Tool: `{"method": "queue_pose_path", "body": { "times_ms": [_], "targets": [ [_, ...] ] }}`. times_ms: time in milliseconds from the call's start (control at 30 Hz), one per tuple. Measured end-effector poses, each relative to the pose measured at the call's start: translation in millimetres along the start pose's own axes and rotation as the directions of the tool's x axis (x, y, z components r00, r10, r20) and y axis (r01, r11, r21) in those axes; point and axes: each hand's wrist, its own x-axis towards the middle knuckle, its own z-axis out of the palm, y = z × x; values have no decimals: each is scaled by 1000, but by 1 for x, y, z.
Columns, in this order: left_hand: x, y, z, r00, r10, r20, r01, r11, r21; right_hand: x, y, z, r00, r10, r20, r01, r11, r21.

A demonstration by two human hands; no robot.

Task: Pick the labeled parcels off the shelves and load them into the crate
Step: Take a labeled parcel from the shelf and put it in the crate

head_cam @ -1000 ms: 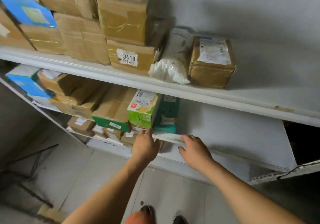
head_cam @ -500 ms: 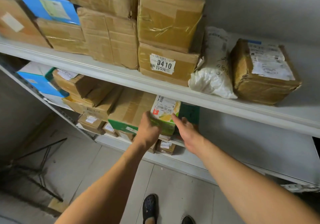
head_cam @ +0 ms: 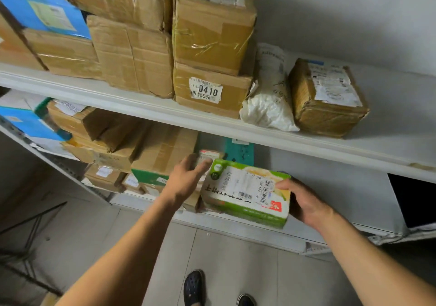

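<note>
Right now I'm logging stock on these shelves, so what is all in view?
green box: one, green and white, labeled, held in front of the lower shelf.
brown cartons: several, upper shelf, stacked; more below at left.
0410 carton: one, brown, upper shelf.
white bag: one, upper shelf.
teal box: one, lower shelf.
blue box: one, upper left.
shoes: two, dark, on the floor.
left hand: beside the green box.
right hand: grips the green box.

Bare forearms with no sleeves showing, and dark perforated clogs [head_cam: 194, 287] (the right one half cropped) below.
</note>
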Motion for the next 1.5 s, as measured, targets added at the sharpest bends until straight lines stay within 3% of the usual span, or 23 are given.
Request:
{"method": "queue_pose_path", "body": {
  "times_ms": [100,200,333,500,633,733,900,1167,1500],
  "targets": [
    [-9,6,1,934,-117,338,175,974,-146,-13,-22,-11,988,46,144,-41,999,-34],
    [-17,5,4,888,-144,437,203,975,-90,-16,-32,-5,988,54,144,-44,997,-68],
    [-25,6,13,938,-117,326,194,958,-214,-3,-31,-3,969,-144,-203,134,989,-64],
    [-29,-2,32,983,-126,134,170,901,-399,-8,-6,21,892,-210,-400,218,976,-26],
    [-34,-5,50,987,-77,145,141,849,-510,-15,24,51,984,-71,-165,87,992,92],
    [-34,-9,50,981,-18,194,105,886,-451,-16,26,51,997,-69,-41,74,988,133],
    [-31,-21,33,962,32,270,51,954,-295,-14,19,39,999,-50,2,50,999,-11],
    [-27,-24,18,983,8,184,56,938,-342,-1,25,71,996,-93,5,93,987,-129],
    [-66,-41,23,998,-57,-9,47,902,-428,11,17,75,973,-24,228,80,968,-238]
  ]
}}
